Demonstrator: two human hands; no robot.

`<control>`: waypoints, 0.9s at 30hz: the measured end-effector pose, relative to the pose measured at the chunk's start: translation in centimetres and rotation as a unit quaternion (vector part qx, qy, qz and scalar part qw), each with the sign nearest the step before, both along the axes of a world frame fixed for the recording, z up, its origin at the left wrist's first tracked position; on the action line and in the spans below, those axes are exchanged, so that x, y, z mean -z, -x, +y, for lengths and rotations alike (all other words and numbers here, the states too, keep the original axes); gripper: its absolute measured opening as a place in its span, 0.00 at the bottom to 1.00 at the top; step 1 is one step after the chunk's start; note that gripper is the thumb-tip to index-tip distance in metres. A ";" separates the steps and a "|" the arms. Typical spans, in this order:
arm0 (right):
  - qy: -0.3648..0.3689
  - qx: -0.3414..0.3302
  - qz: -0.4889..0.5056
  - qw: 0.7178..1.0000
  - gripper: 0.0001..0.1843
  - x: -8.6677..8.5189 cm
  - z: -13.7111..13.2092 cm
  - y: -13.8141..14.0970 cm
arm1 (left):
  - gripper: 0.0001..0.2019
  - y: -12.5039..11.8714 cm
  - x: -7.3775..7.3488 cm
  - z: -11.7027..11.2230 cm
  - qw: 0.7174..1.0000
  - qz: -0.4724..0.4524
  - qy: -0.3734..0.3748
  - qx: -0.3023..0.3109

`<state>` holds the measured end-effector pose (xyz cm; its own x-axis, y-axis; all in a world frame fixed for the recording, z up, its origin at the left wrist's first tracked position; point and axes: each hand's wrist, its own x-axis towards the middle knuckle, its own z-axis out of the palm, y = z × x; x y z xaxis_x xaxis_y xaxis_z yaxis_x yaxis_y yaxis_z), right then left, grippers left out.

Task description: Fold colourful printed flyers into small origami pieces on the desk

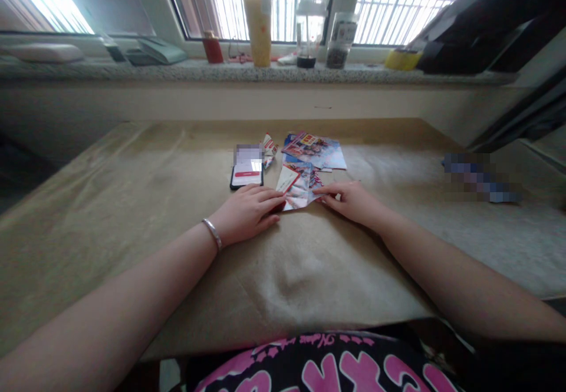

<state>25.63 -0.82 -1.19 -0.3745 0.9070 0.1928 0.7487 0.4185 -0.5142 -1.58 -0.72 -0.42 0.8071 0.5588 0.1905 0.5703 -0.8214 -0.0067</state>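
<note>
A folded piece of colourful printed paper lies on the brown paper-covered table. My left hand, with a silver bracelet on the wrist, lies flat with fingers stretched onto the paper's left edge. My right hand presses its fingers down on the paper's right lower corner. Both hands touch the sheet from either side; neither lifts it.
A phone lies just beyond my left hand. More printed sheets and a crumpled scrap lie behind the folded piece. A blurred dark object sits at the right. Bottles and jars stand on the windowsill.
</note>
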 end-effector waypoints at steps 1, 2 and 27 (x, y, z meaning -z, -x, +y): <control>-0.011 -0.019 -0.012 1.000 0.16 -0.1 0.0 -0.1 | 0.20 0.0 0.1 0.0 1.000 0.001 0.003 -0.002; -0.024 -0.037 -0.024 0.999 0.16 -0.1 0.0 -0.2 | 0.21 0.0 0.1 0.1 1.000 0.002 0.005 -0.004; -0.062 -0.135 -0.056 0.987 0.11 -0.8 -0.5 -0.2 | 0.20 0.0 0.3 -0.1 1.000 0.006 0.026 -0.015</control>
<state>25.83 -1.32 -0.42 -0.6249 0.7430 0.2398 0.6502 0.6653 -0.3670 -1.63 -0.77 -0.67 0.7922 0.5911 0.1516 0.5941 -0.8038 0.0292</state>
